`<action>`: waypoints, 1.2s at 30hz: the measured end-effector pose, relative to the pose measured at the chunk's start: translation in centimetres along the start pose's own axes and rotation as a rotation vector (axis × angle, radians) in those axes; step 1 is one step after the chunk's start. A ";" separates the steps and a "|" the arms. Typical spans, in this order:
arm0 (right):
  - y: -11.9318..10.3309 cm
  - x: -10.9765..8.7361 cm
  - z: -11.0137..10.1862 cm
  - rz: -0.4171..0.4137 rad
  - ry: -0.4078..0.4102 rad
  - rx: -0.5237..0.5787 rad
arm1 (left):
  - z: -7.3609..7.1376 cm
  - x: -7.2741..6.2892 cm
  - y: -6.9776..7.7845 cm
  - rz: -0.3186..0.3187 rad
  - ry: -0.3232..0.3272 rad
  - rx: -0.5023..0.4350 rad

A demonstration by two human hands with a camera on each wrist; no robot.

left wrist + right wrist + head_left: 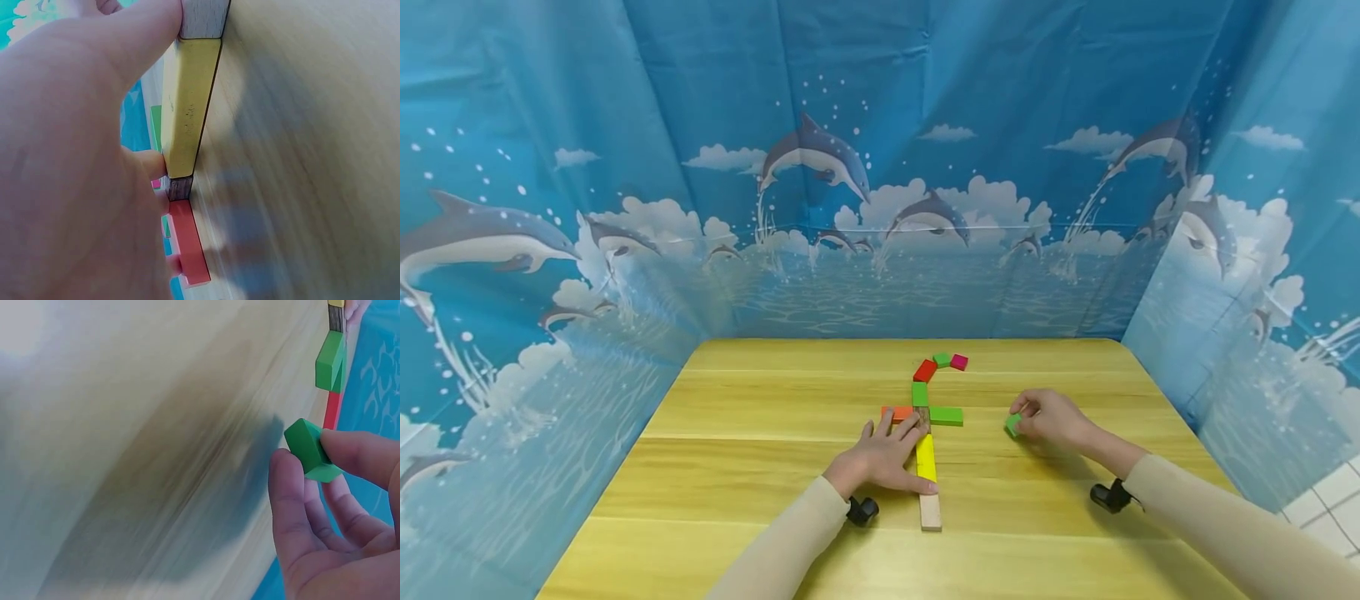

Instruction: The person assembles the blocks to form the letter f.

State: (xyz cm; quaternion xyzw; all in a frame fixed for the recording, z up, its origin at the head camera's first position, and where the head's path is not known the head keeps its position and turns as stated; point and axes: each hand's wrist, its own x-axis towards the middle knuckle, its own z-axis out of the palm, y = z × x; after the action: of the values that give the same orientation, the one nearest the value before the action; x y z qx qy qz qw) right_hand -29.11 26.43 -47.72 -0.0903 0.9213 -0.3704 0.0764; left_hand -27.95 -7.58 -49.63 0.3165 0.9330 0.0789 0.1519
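My right hand [1051,418] pinches a small green block [306,447] between thumb and fingers, held above the table right of a row of wooden blocks. Fingers spread, my left hand [887,460] rests over that row. Its thumb touches the plain wood block [930,512] near the joint with the yellow block [926,458], and its fingertips lie on the dark brown block [924,414] and the orange-red block [898,413], partly covering both. A long green block [947,417] sticks out to the right of the brown one, and another green block [920,393] lies beyond it.
Past those, a red block [925,371], a small green block [942,360] and a magenta block [959,362] curve to the right. All lie on the wooden table [737,467]. A blue dolphin-print curtain [820,283] hangs behind the table and at its sides.
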 end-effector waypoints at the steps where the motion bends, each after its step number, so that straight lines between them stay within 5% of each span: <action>1: -0.1 0.2 0.1 0.006 0.006 0.007 | 0.0 0.0 0.0 -0.002 -0.001 -0.003; 9: -0.5 1.9 0.4 0.053 0.049 0.119 | 0.0 -0.1 0.1 -0.004 -0.024 0.008; 36: -0.5 7.9 1.2 0.163 0.179 0.248 | 0.2 -0.4 -0.3 0.021 0.016 0.001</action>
State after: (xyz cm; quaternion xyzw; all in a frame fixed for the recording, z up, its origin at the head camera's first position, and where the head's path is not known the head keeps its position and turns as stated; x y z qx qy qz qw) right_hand -36.51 23.52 -48.77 0.0282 0.8758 -0.4806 0.0342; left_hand -27.76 -8.01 -49.79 0.3256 0.9309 0.0824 0.1435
